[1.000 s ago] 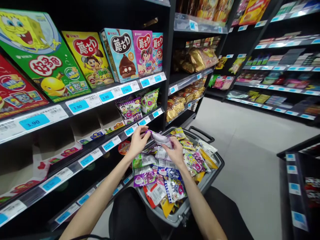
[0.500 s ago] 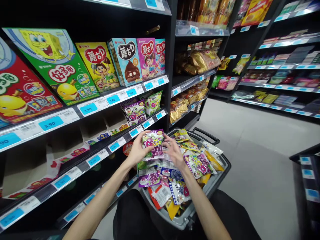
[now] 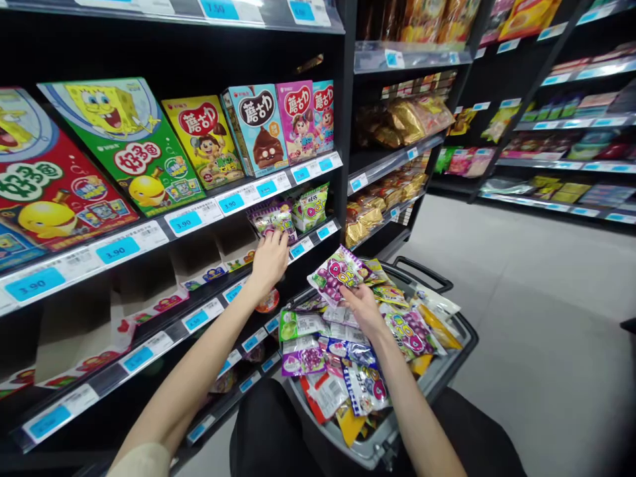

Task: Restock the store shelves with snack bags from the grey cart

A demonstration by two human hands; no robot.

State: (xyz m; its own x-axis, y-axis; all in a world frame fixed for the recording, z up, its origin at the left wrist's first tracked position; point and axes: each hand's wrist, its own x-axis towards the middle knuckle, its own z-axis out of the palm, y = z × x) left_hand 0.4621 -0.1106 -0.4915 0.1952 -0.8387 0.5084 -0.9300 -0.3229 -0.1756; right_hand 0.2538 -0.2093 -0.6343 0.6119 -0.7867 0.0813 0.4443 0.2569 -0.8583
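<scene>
My left hand [image 3: 270, 260] reaches to the lower shelf. Its closed fingers are on the front of a purple gummy candy bag [image 3: 266, 214], and the fingertips are partly hidden against it. Beside that bag stands a green gummy candy bag [image 3: 312, 206]. In my right hand [image 3: 362, 307], pinched between thumb and fingers, is a purple grape gummy candy bag [image 3: 328, 273], tilted above the basket. The grey shopping basket [image 3: 368, 453] rests between my knees, heaped with candy bags, among them a green-and-white packet [image 3: 301, 324] and a blue-and-white one [image 3: 366, 389].
Above the lower shelf, boxed snacks stand in a row, with a green cartoon box [image 3: 136, 156] and a light blue box [image 3: 258, 132]. A price-label rail [image 3: 199, 217] juts out below them. The basket's black handle [image 3: 422, 273] sticks out at the back, over the grey floor [image 3: 521, 298].
My left hand has moved from above the basket up to the purple bags on the shelf. My right hand now holds one grape gummy bag apart from it. The view has shifted slightly.
</scene>
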